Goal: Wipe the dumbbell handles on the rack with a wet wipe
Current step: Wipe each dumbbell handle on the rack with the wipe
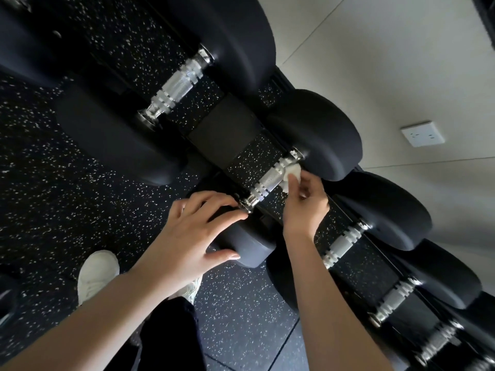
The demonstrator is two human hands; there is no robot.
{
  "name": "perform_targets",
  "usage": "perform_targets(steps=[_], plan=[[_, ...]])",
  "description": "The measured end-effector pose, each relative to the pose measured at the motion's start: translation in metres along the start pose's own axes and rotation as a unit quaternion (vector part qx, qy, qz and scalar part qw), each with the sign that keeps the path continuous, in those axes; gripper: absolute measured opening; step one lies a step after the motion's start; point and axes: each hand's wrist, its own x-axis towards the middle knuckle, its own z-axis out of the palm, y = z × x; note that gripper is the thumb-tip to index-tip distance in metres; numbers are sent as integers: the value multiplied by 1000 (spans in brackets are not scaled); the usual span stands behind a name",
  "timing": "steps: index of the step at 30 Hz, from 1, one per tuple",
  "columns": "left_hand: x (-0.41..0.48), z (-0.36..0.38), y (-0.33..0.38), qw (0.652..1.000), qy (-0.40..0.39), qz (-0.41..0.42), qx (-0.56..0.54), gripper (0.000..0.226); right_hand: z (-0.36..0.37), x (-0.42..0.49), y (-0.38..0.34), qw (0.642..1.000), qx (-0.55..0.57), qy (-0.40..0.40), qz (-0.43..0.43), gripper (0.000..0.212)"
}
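A row of black dumbbells with knurled chrome handles lies on a low rack running from upper left to lower right. My right hand (305, 204) pinches a white wet wipe (290, 175) against the far end of the middle dumbbell's chrome handle (270, 180). My left hand (192, 234) rests with spread fingers on that dumbbell's near black head (246, 250). A larger dumbbell's handle (178, 84) lies up and to the left; smaller ones, such as the handle (344, 242), follow to the lower right.
The black rubber floor with white speckles (67, 183) lies below and left. A pale wall with a white socket (422, 133) stands behind the rack. My white shoe (97, 274) and dark trouser leg (171, 336) are near the rack's front.
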Motion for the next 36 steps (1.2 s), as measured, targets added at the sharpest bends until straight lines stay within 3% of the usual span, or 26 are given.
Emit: perform_targets(steps=[2, 4, 8, 15, 20, 26, 29, 32, 36], plan=[[0, 0, 1, 1000, -7, -3, 8, 61, 1, 4, 0, 990, 99, -32, 93, 16], [0, -1, 0, 1000, -11, -4, 12, 60, 3, 11, -3, 958, 217, -61, 178, 14], [-1, -1, 0, 1000, -16, -5, 18, 58, 4, 19, -3, 897, 344, -118, 251, 17], [0, -2, 2, 999, -16, -4, 32, 56, -3, -9, 22, 883, 319, -234, 253, 14], [0, -3, 3, 999, -22, -3, 30, 57, 2, -9, 20, 858, 377, -229, 262, 17], [1, -6, 6, 999, -31, -8, 35, 58, -13, -22, 14, 874, 292, -285, 264, 16], [5, -15, 10, 998, -50, -9, 24, 57, -23, -28, 9, 894, 238, -273, 264, 16], [12, -34, 13, 998, -38, -33, 42, 55, -35, -27, -7, 938, 151, -229, 210, 20], [17, -73, 11, 993, -8, -68, 94, 56, -50, -23, -49, 958, 123, -229, 121, 23]])
